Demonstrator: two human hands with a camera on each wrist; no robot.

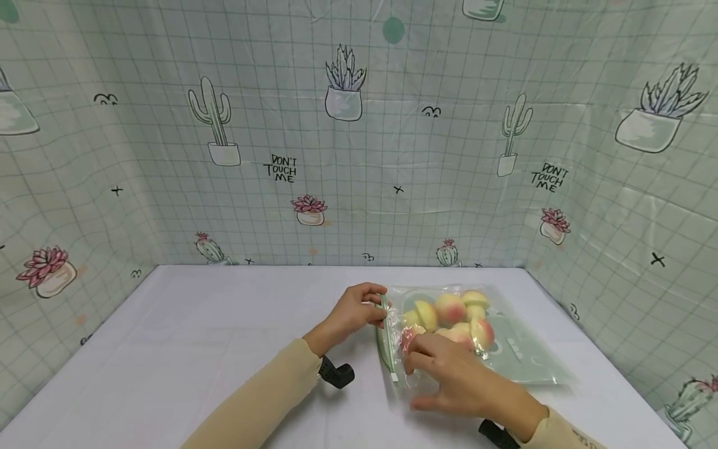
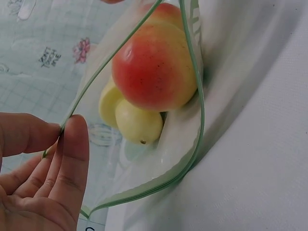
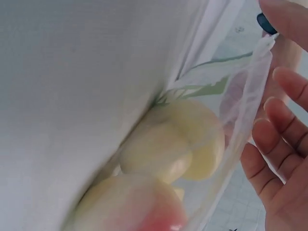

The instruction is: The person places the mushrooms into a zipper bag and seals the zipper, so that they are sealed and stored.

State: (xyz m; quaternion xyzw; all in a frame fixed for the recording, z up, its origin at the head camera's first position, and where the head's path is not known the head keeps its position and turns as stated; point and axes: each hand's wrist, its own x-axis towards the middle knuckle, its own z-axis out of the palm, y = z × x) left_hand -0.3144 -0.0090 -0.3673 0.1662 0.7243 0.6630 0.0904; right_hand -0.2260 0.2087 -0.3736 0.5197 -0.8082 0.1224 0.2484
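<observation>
A clear zip bag [image 1: 521, 368] with a green-edged mouth lies on the table, mouth to the left. Inside are several red-and-yellow peaches [image 2: 154, 65] and pale yellow mushroom-shaped pieces [image 1: 475, 300]. My left hand [image 1: 354, 310] pinches one green lip of the mouth between thumb and finger. In the left wrist view, the two lips [image 2: 196, 82] stand apart and the contents show between them. My right hand [image 1: 451, 377] is over the near side of the bag, fingers spread and gently bent, gripping nothing visible. A white slider [image 1: 394, 377] sits at the near end of the zip.
The bag rests on a white-covered table [image 1: 185, 374], right of its middle. A patterned curtain [image 1: 359, 156] with potted plants encloses the back and both sides. Black wrist-worn devices [image 1: 336, 374] stick out below both wrists.
</observation>
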